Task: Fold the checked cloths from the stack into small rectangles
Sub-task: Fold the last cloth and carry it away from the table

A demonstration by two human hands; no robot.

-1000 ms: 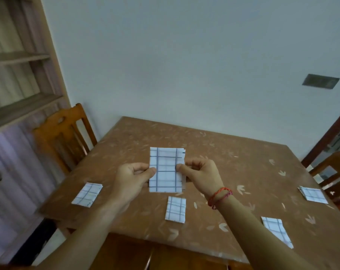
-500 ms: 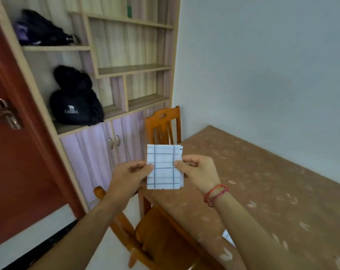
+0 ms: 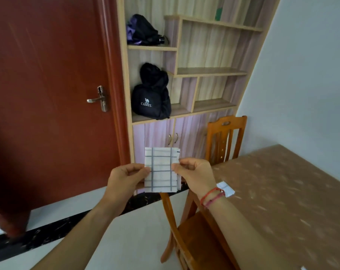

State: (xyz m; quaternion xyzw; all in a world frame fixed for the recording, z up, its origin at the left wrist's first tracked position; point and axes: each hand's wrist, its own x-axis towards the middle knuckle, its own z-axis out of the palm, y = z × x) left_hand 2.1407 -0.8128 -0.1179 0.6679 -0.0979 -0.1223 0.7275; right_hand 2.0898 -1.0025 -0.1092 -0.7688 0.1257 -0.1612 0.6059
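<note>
Head view: folded checked cloth (image 3: 161, 169) held mid-air

Forearms reach forward; left hand (image 3: 126, 178) and right hand (image 3: 194, 176) pinch its side edges with curled fingers (image 3: 144, 170), beside the surface (image 3: 282, 201). Two cloths: the second cloth (image 3: 226, 189) lies on the surface.

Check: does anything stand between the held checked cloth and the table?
Nothing visible does. The left hand and right hand pinch the checked cloth in the air beside the table. One folded cloth lies near its edge.
</note>
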